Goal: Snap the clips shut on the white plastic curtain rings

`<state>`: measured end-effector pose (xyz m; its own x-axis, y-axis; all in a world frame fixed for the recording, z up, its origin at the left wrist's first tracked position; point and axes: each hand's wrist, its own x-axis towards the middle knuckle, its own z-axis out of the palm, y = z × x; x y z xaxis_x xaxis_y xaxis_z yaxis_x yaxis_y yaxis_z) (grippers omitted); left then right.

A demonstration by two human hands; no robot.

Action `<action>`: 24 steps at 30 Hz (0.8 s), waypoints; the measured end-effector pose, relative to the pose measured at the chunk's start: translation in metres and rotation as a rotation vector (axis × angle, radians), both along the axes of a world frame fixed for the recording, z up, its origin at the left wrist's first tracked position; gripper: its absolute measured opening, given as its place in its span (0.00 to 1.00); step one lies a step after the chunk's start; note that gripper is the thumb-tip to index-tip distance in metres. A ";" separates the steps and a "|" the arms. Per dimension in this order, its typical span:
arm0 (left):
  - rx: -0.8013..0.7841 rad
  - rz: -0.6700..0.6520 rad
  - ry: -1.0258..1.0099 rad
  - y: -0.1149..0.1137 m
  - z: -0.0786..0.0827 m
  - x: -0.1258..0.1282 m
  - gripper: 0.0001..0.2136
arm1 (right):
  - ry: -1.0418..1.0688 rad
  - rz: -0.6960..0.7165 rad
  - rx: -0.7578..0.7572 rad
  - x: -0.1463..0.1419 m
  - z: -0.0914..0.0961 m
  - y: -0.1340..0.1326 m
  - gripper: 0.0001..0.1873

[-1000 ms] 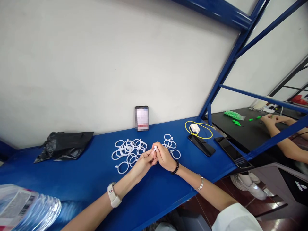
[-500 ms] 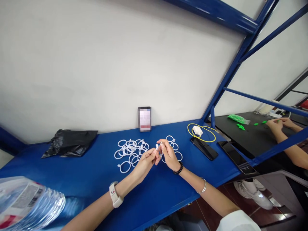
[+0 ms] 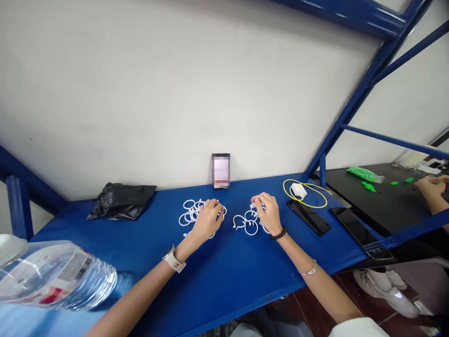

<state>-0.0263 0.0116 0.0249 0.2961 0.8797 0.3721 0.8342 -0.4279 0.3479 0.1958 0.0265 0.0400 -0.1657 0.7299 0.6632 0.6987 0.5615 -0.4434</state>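
Note:
My left hand point(image 3: 207, 219) reaches palm down over a pile of thin white plastic rings point(image 3: 188, 216). Its fingers bend loosely apart and cover part of the pile; no ring is clearly gripped. To the right, my right hand point(image 3: 269, 213) has its fingers curled and thumb against the index finger. A small white ring end point(image 3: 252, 205) shows at those fingertips. Below and beside this hand lies a smaller group of white rings point(image 3: 251, 228), partly covered by it. One ring point(image 3: 239, 221) at the group's left edge looks open, with small clasp ends.
A phone point(image 3: 220, 171) leans against the wall. Right of my hands are a white charger point(image 3: 299, 190) with yellow cable, a black phone point(image 3: 308, 218) and a dark tablet-like device point(image 3: 358, 231). On the left are a black plastic bag point(image 3: 121, 201) and a large clear bottle point(image 3: 63, 276). Another person's hand point(image 3: 433, 187) works at the neighbouring table.
My hands have parted from where they met between the groups. The left went over the left pile, the right over the right group. More rings now show in the right group.

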 end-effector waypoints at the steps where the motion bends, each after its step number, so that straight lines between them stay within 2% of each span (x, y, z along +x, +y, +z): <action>1: 0.006 0.010 0.056 -0.001 -0.001 0.000 0.09 | -0.008 0.000 0.000 -0.001 -0.001 0.000 0.15; 6: 0.033 0.012 0.266 -0.005 -0.008 0.005 0.07 | -0.030 0.000 -0.007 -0.003 -0.003 0.000 0.15; 10: 0.035 0.020 0.316 -0.004 -0.013 0.006 0.07 | -0.010 0.010 -0.029 -0.003 -0.003 0.001 0.16; 17: 0.021 -0.009 0.066 0.001 -0.002 -0.001 0.05 | 0.015 0.084 -0.073 -0.005 -0.002 -0.001 0.15; 24: -0.061 -0.079 -0.037 -0.002 0.009 0.000 0.05 | -0.088 0.334 -0.111 -0.016 -0.007 -0.007 0.10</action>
